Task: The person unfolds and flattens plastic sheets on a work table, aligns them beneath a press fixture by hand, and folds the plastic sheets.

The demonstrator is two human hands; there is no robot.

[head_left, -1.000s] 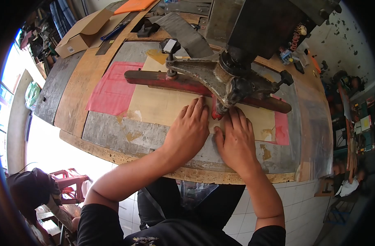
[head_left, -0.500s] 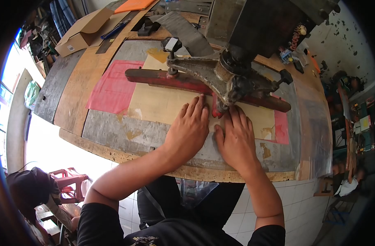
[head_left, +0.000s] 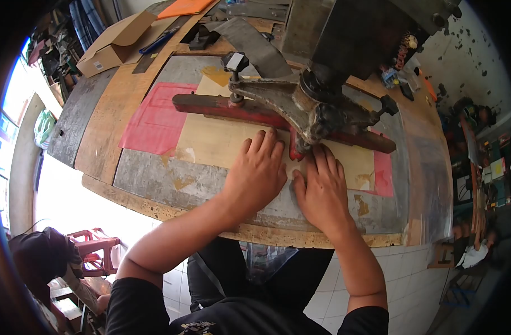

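My left hand (head_left: 256,167) rests palm down on a pale yellow sheet (head_left: 213,139). Its fingers are apart and slightly bent, with the tips close to the red-sided bar (head_left: 255,114) of a metal press (head_left: 311,109). To the right, my right hand (head_left: 324,187) lies flat with its fingers stretched forward and its thumb out. Those fingertips reach the foot of the press's red middle arm (head_left: 295,146). Neither hand visibly holds anything; what lies under the palms is hidden. Pink sheets (head_left: 155,120) show at both ends of the yellow one.
A grey metal plate (head_left: 149,181) lies on the wooden table (head_left: 99,134). An open cardboard box (head_left: 113,44) and a blue pen-like tool (head_left: 159,40) are at the back left. A person (head_left: 49,262) is at lower left near a red stool (head_left: 96,251).
My left hand has shifted slightly left, its fingers now a little more bent and spread. The right hand and the press stay about where they were.
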